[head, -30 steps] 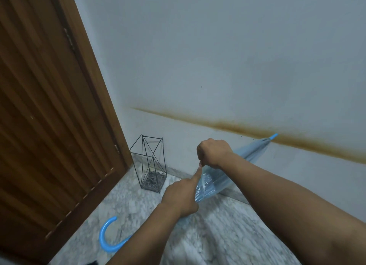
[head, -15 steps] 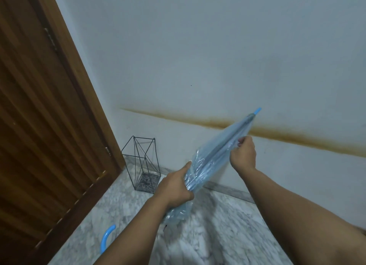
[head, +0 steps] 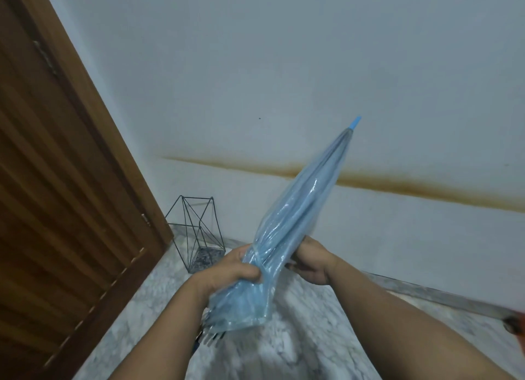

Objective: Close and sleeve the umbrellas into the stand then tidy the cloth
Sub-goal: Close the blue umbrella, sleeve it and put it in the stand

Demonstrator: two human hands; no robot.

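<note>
- I hold the umbrella in the air in front of me, its blue tip up and to the right toward the wall, so I can gather its folds.
- My left hand grips the lower part, the fingers curled around the bunched plastic to keep the canopy tight.
- My right hand holds the other side at the same height; its fingers are mostly hidden behind the canopy, but they seem wrapped on it.
- The canopy is thin, clear blue plastic, glossy and wrinkled, narrowing to a cone.
- The stand is a black wire frame, angular, on the marble floor in the corner beside the wooden door.
- I judge the umbrella is closed but not yet in the stand.
</note>
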